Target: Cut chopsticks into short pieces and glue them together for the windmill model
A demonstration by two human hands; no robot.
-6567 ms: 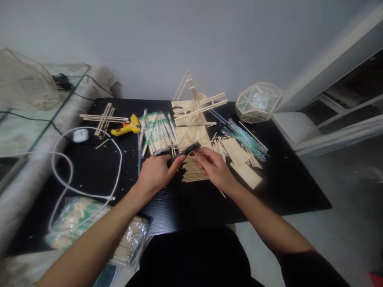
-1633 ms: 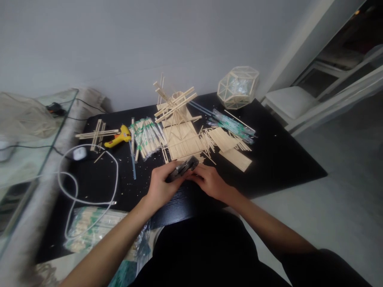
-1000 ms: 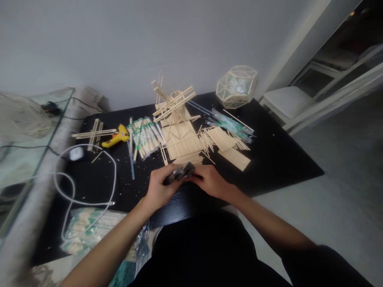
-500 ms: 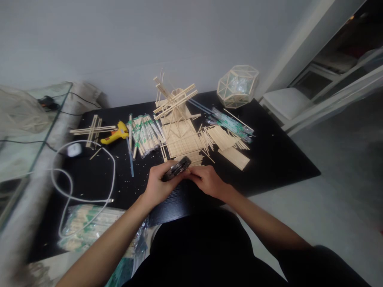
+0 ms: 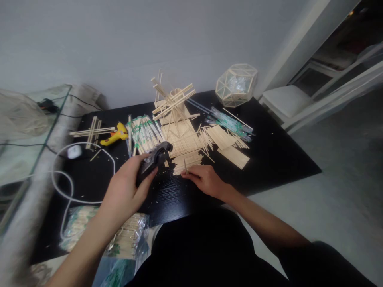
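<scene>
Black bench [image 5: 278,159], strewn with pale wooden sticks. The left hand [image 5: 127,187] is curled around one dark cutter [image 5: 154,159], gripping its handles, with the tool's nose aimed at the stick tower [image 5: 173,105]. The cutter hovers just in front of and left of the tower, over the bench, close to the near edge of the flat stick mat [image 5: 187,143]. The right hand [image 5: 206,179] rests on the bench in front of the tower, its fingers pinched on one short stick [image 5: 185,165] that stands tilted at the mat's near edge.

Left of the tower lies one fan of green-printed stick packets [image 5: 145,133]; further left, one yellow glue gun [image 5: 115,135], then one cross of glued sticks [image 5: 91,131]. One white cable [image 5: 64,179] loops on the bench far left of the tower. Right of the tower lie two flat stick panels [image 5: 231,149] and a bundle of clear sleeves [image 5: 230,123]. Behind and right stands one stick-framed polyhedron [image 5: 236,83]. One plastic bag of sticks [image 5: 125,239] overhangs the bench's near edge, well in front of the tower.
</scene>
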